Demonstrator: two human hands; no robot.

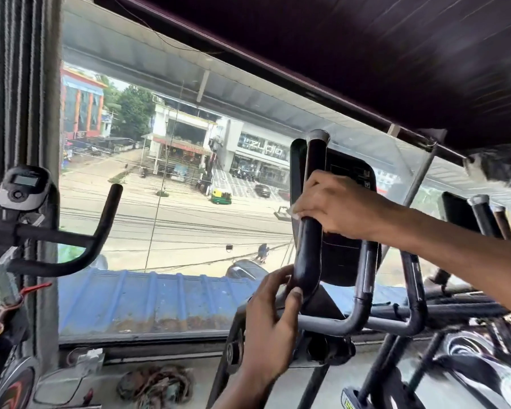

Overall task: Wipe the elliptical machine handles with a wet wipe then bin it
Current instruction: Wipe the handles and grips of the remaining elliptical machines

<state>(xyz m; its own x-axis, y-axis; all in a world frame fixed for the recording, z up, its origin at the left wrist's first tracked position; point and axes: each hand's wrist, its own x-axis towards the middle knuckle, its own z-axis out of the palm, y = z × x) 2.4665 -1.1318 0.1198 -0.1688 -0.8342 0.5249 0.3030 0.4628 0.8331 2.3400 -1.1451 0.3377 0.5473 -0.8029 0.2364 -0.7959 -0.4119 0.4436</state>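
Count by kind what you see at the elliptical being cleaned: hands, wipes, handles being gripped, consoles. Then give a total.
Hands: 2, left hand and right hand
Wipe: 1
Handle gripped by both hands: 1
Console: 1
Total: 5

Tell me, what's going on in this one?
A person is cleaning an elliptical. The right hand grips its black handle through a white wipe, which peeks out beside the fingers. The left hand holds the handle's lower bend. Wiping is under way; the wipe is not yet thrown away.
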